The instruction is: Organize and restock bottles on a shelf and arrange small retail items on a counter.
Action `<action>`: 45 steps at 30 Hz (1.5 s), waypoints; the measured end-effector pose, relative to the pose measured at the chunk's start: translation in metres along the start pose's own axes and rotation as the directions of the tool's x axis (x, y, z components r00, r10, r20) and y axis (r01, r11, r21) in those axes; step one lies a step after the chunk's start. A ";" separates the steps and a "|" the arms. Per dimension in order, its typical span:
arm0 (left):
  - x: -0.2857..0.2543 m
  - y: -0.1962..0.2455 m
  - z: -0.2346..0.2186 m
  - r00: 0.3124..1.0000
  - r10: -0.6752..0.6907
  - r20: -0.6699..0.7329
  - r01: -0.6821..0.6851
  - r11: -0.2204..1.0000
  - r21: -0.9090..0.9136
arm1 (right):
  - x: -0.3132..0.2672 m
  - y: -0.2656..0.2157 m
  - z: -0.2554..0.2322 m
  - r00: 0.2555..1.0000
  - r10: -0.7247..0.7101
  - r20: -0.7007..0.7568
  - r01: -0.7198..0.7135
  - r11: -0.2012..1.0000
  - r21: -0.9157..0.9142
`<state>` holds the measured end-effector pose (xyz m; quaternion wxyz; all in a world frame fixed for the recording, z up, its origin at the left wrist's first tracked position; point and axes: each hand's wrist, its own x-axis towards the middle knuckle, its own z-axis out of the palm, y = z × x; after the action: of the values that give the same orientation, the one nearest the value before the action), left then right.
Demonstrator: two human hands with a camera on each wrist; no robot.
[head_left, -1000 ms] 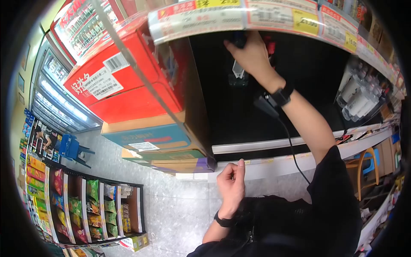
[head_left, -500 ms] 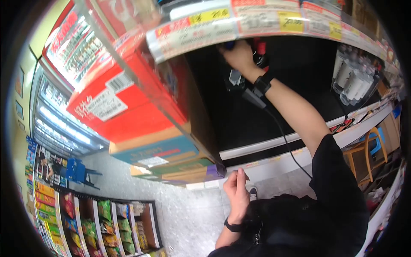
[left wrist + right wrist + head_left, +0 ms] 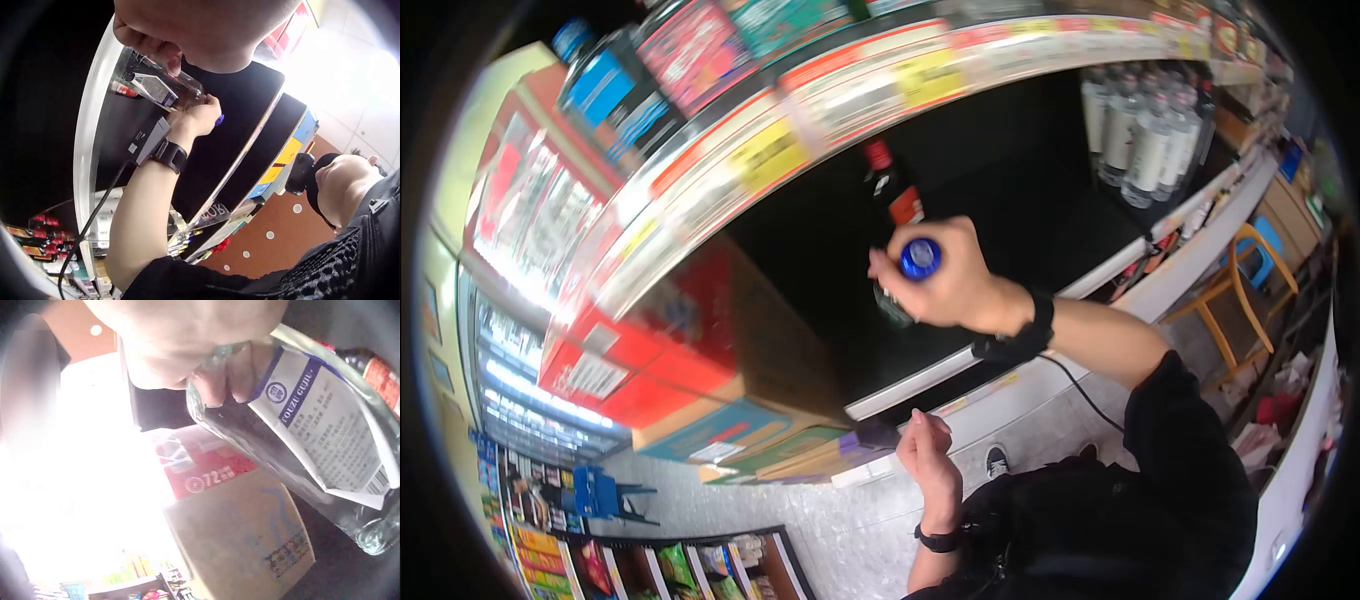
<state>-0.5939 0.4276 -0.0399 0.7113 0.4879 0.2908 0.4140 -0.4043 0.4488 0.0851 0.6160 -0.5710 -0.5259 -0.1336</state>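
Note:
My right hand [image 3: 960, 275] grips a clear glass bottle [image 3: 250, 447] by its neck, with the blue cap [image 3: 920, 258] showing above the fist. In the right wrist view the bottle is tilted and bears a white and blue paper label [image 3: 331, 419]. Behind it, a dark bottle with a red cap [image 3: 880, 155] and red label stands on the black shelf [image 3: 1000, 190]. In front of my body hangs my left hand [image 3: 930, 460], fingers loosely curled and holding nothing. That same hand fills the top of the left wrist view.
Left of the shelf bay, red and brown cartons [image 3: 670, 350] are stacked. Overhead runs a price-tag rail [image 3: 840, 90], with several bottles above it. Clear bottles with white labels [image 3: 1145, 140] stand at the right. A cable [image 3: 1090, 395] trails from the right wrist.
The right hand has drawn the bottle out from deep in the shelf toward the front edge, uncovering the red-capped bottle. The view has shifted and turned. The left hand stays by the body.

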 end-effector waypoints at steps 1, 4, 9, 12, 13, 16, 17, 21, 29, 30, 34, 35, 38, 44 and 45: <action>-0.004 -0.007 0.021 0.999 -0.006 0.050 0.007 1.000 -0.011 | -0.015 -0.019 -0.038 0.989 -0.134 -0.066 0.139 0.988 0.068; -0.015 -0.023 0.052 0.985 -0.051 0.166 0.054 0.999 -0.010 | -0.036 -0.036 -0.098 0.987 -0.124 -0.105 0.131 0.990 0.056; -0.048 -0.043 0.123 0.943 -0.165 0.290 0.154 0.986 0.061 | -0.071 -0.072 -0.209 0.989 -0.063 -0.133 0.075 0.993 0.087; -0.079 -0.065 0.174 0.877 -0.205 0.435 0.155 0.977 0.147 | -0.105 -0.082 -0.286 0.981 -0.074 -0.180 0.083 0.996 0.043; -0.094 -0.080 0.202 0.825 -0.231 0.515 0.157 0.970 0.184 | -0.122 -0.085 -0.322 0.973 -0.086 -0.215 0.082 0.996 -0.027; -0.131 -0.104 0.267 0.762 -0.256 0.595 0.169 0.965 0.198 | -0.149 -0.088 -0.395 0.965 -0.068 -0.252 0.045 0.994 -0.096; -0.137 -0.104 0.273 0.772 -0.246 0.586 0.180 0.969 0.171 | -0.153 -0.092 -0.403 0.964 -0.059 -0.258 0.034 0.994 -0.100; -0.166 -0.141 0.324 0.718 -0.307 0.625 0.294 0.947 0.128 | -0.174 -0.099 -0.473 0.943 -0.067 -0.326 -0.010 0.973 -0.229; -0.181 -0.179 0.423 0.595 -0.124 0.794 0.151 0.988 0.041 | -0.186 -0.063 -0.571 0.888 -0.155 -0.432 -0.002 0.940 -0.340; -0.179 -0.180 0.440 0.615 -0.034 0.788 0.061 0.998 -0.005 | -0.184 -0.056 -0.580 0.885 -0.160 -0.437 -0.005 0.936 -0.353; -0.160 -0.199 0.500 0.590 0.241 0.771 -0.251 0.962 -0.109 | -0.172 -0.014 -0.617 0.901 -0.171 -0.398 -0.011 0.909 -0.416; -0.154 -0.203 0.516 0.541 0.373 0.754 -0.414 0.898 -0.146 | -0.166 -0.001 -0.626 0.908 -0.167 -0.384 -0.011 0.908 -0.420; -0.134 -0.209 0.558 0.492 0.448 0.747 -0.479 0.855 -0.198 | -0.139 0.036 -0.648 0.919 -0.155 -0.361 -0.009 0.910 -0.414; -0.091 -0.229 0.626 0.513 0.498 0.699 -0.465 0.846 -0.261 | -0.065 0.114 -0.676 0.953 -0.159 -0.260 0.049 0.922 -0.384; -0.085 -0.230 0.633 0.515 0.493 0.701 -0.466 0.848 -0.254 | -0.057 0.124 -0.678 0.952 -0.170 -0.254 0.063 0.923 -0.379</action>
<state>-0.0472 0.0250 -0.0291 0.6317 0.6619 -0.1787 0.3618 0.0030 -0.1096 0.1093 0.5581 -0.6183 -0.4319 -0.3461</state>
